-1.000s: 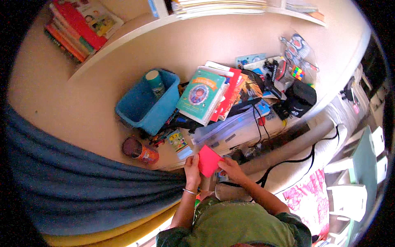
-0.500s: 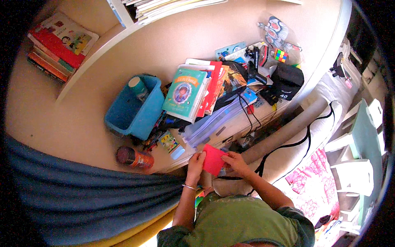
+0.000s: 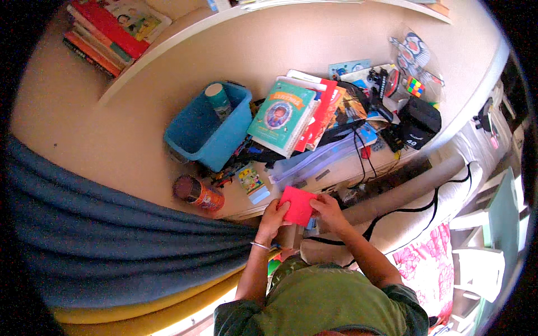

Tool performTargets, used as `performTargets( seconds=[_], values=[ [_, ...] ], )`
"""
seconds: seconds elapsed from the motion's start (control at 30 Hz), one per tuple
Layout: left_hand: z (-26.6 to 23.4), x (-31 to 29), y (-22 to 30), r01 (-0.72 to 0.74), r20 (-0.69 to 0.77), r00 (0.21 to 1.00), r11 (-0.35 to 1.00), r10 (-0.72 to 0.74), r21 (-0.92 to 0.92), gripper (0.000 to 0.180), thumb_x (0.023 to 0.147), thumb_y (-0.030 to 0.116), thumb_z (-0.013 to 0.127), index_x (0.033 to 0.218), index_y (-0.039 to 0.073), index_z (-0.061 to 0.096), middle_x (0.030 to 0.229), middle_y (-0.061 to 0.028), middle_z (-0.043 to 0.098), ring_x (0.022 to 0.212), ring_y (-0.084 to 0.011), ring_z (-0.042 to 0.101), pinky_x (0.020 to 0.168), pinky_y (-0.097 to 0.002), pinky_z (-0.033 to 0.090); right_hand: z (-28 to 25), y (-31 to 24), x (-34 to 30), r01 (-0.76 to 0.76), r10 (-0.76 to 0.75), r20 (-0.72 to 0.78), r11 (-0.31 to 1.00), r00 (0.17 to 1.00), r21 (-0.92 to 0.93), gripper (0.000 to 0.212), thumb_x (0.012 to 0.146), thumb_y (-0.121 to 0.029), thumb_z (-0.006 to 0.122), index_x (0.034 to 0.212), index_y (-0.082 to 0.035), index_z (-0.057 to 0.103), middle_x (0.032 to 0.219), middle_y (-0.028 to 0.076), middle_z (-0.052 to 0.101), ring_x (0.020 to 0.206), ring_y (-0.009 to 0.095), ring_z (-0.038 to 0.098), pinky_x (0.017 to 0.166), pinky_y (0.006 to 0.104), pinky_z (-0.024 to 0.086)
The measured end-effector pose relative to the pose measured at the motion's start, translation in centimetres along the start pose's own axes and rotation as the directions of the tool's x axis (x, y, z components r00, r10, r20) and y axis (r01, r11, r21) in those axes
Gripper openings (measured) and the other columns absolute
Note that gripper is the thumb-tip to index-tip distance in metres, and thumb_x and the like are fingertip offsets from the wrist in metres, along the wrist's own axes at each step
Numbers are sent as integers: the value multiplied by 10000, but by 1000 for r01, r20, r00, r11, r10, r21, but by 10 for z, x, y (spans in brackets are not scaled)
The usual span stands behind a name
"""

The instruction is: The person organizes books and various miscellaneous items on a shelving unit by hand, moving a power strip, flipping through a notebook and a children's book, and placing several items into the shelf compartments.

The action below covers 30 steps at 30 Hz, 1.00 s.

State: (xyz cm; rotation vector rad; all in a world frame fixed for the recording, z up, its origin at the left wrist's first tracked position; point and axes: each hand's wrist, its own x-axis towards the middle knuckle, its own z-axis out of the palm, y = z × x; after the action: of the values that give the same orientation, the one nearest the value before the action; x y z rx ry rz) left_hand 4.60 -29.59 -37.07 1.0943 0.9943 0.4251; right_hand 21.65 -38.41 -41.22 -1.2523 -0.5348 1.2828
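Note:
A flat square of red paper (image 3: 297, 206) is held between my two hands, in front of the desk's near edge. My left hand (image 3: 274, 217) pinches its left edge, thumb on top. At the opposite edge my right hand (image 3: 328, 211) grips it in the same way. The fingers beneath the sheet are hidden. Just beyond the paper lie a small picture card box (image 3: 250, 178) and a pale purple clear folder (image 3: 305, 162).
Behind are a blue bin (image 3: 210, 133) with a spray can inside, a stack of books (image 3: 280, 116), a black bag (image 3: 419, 123) and a puzzle cube (image 3: 415, 87). A dark orange jar (image 3: 199, 193) stands left. Blue curtain (image 3: 129, 218) hangs left; a rolled mat (image 3: 403, 196) leans right.
The view has shifted, so the desk things sit farther right in it. Both hands still hold the red paper, now turned a little and slightly higher against the desk edge.

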Motion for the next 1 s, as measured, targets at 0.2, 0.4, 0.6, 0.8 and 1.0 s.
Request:
performTargets(
  seconds=[0.2, 0.4, 0.6, 0.8, 1.0],
  values=[
    [2, 8, -8, -156, -259, 963, 939, 76, -305, 315, 889, 261, 531, 1093, 22, 498, 998, -58, 572, 826, -151, 596, 587, -273, 546, 21, -14, 9, -68, 69, 30, 997, 997, -31, 228, 849, -184, 581, 1000, -15, 563, 831, 53, 602, 696, 134, 574, 610, 259, 470],
    [-12, 16, -6, -292, -464, 879, 895, 112, -337, 247, 886, 230, 536, 1037, 36, 507, 971, -62, 568, 840, -166, 585, 574, -294, 546, 23, -10, 23, -50, 74, 203, 991, 976, -120, 222, 876, -197, 553, 1006, -17, 562, 848, 68, 617, 714, 133, 586, 620, 269, 484],
    [-49, 27, -13, -388, -597, 794, 854, 118, -346, 243, 881, 192, 533, 1047, 22, 478, 1029, -92, 543, 887, -209, 569, 610, -341, 550, 25, -19, 18, -128, 151, 165, 982, 975, -140, 209, 878, -197, 551, 976, -12, 553, 851, 84, 620, 713, 136, 591, 622, 270, 485],
    [-54, 40, -14, -458, -610, 764, 844, 213, -279, 303, 875, 148, 533, 1128, -1, 460, 1075, -102, 533, 910, -211, 570, 625, -319, 536, 13, -42, 45, 81, -78, 24, 981, 997, -176, 150, 833, -119, 560, 920, 3, 563, 723, 52, 586, 583, 118, 536, 544, 259, 460],
    [-91, 76, -69, -227, -716, 562, 910, 414, 348, 465, 797, 132, 601, 1188, -48, 426, 1148, -216, 491, 998, -333, 525, 820, -401, 459, 25, -74, 74, 275, -268, 61, 941, 961, -198, 260, 823, -115, 580, 1043, 13, 531, 874, 69, 598, 737, 118, 566, 606, 264, 481]
  ],
)
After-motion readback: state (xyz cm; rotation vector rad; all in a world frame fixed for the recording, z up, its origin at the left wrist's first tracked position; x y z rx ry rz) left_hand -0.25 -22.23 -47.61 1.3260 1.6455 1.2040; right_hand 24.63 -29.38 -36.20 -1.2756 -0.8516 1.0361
